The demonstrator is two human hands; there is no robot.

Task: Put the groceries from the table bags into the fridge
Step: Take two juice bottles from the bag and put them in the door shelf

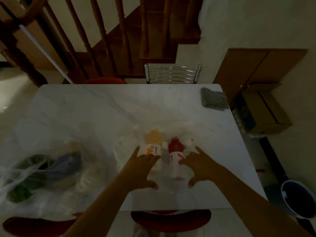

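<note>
A clear plastic bag (179, 132) lies open near the front of the white marble table (95, 106). Inside it lie an orange drink bottle (153, 142), a small white bottle (165, 147) and a red drink bottle (176, 147). My left hand (143, 170) rests on the bag's left side by the orange bottle, fingers spread. On the bag's right side by the red bottle is my right hand (200, 168), fingers spread too. Whether either hand pinches the plastic is unclear. A second clear bag (39, 171) with green produce and a blue pack sits at the front left.
A folded grey cloth (213, 100) lies on the table's far right corner. A chrome chair (172, 74) stands behind the table, and red seats (171, 219) are at the near edge. A cardboard box (266, 112) and a dark bucket (299, 199) are on the floor at right; a wooden staircase (102, 40) rises behind.
</note>
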